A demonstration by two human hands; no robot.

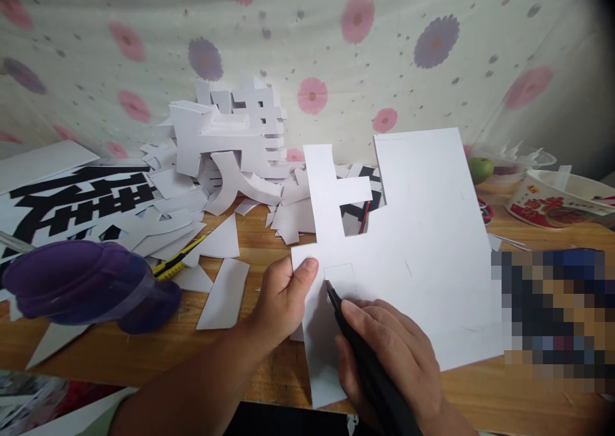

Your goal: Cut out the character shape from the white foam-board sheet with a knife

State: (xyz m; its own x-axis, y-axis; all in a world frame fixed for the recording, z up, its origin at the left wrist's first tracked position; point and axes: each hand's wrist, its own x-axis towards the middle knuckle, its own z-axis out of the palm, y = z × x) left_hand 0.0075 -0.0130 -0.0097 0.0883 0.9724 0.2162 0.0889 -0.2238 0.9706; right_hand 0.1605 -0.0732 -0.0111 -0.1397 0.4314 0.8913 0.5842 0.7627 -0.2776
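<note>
A large white foam board (413, 231) with openings cut into its upper left is held tilted over the wooden table. My left hand (283, 292) grips its left edge, thumb flat on the front face and fingers behind. My right hand (394, 353) is wrapped round a black pen-shaped tool (360, 353). The tool's narrow tip touches the board at the lower left of a faint pencilled rectangle (339, 273), close to my left thumb. Whether the tip has gone through the board cannot be seen.
Cut white letter shapes (230, 129) are piled at the back. Printed black characters (81, 199), white offcuts (223, 295), a yellow utility knife (177, 260) and a purple container (91, 282) lie to the left. A paper bowl (552, 199) and a green fruit (480, 169) stand at right.
</note>
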